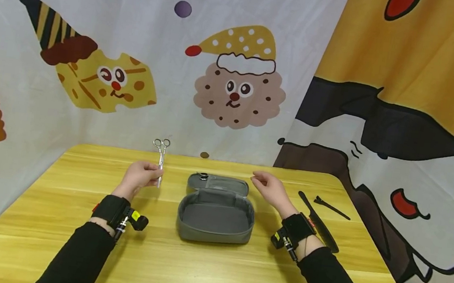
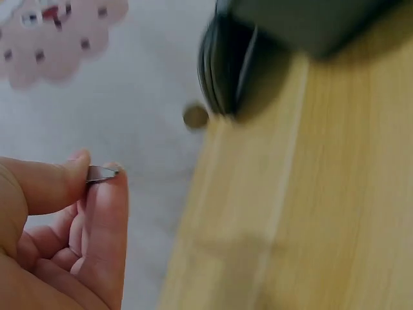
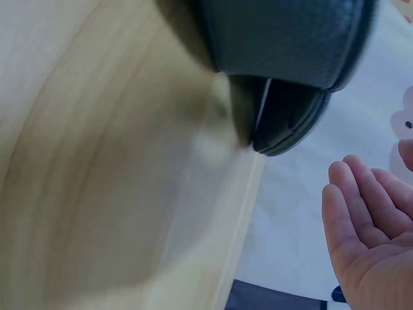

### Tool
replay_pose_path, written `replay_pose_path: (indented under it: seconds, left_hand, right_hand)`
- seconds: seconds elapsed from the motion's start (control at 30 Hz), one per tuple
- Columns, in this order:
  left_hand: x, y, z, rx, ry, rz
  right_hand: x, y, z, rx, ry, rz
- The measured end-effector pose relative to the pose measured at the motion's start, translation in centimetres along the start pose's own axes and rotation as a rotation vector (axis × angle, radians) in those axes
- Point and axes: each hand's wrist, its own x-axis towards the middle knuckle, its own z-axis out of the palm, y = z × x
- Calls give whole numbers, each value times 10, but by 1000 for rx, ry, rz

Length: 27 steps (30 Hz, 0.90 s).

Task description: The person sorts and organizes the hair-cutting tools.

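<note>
My left hand (image 1: 139, 178) pinches a pair of silver scissors (image 1: 161, 159) by the blades between thumb and fingers. They stand upright above the table, finger rings at the top. In the left wrist view only a short bit of blade (image 2: 102, 174) shows between the fingertips. A grey zip case (image 1: 213, 237) sits unzipped between the hands, its lid folded back. Dark rings of another tool (image 1: 203, 176) show at the lid's pocket. To the right of the lid, my right hand (image 1: 272, 192) is raised with relaxed fingers and holds nothing.
A black comb (image 1: 320, 226) lies on the right of the wooden table (image 1: 210, 281), partly behind the right wrist. Beyond it lies a slim black hair clip (image 1: 331, 207). A cartoon-printed curtain (image 1: 140, 17) hangs behind the table's far edge.
</note>
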Motion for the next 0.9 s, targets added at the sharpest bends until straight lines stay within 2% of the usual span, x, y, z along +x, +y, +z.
replay_pose_path:
  seconds: [0.13,0.33,0.63,0.67,0.7,0.77,0.87,0.9]
  left_hand:
    - [-10,12,7,-64,0,62]
    - [-22,27,20,-85,5,125]
    - [-33,46,49,-108,-83,228]
    - [-34,47,52,-117,-92,237]
    - [-35,48,55,-127,-101,245]
    - [-37,49,62,-143,-114,253]
    - [-38,50,72,-158,-115,270]
    - [-39,50,75,-158,-109,277]
  right_hand:
    - [1,-9,-2,25,11,-12]
    - [0,-22,0,84,-29,-30]
    - [-2,-50,9,166,-60,-76]
    - [5,-37,16,182,-50,-102]
    - [4,-39,17,197,-48,-120]
    - [17,-19,28,269,-56,-192]
    - [20,-23,35,336,-45,-228]
    - [14,-41,31,351,-46,-216]
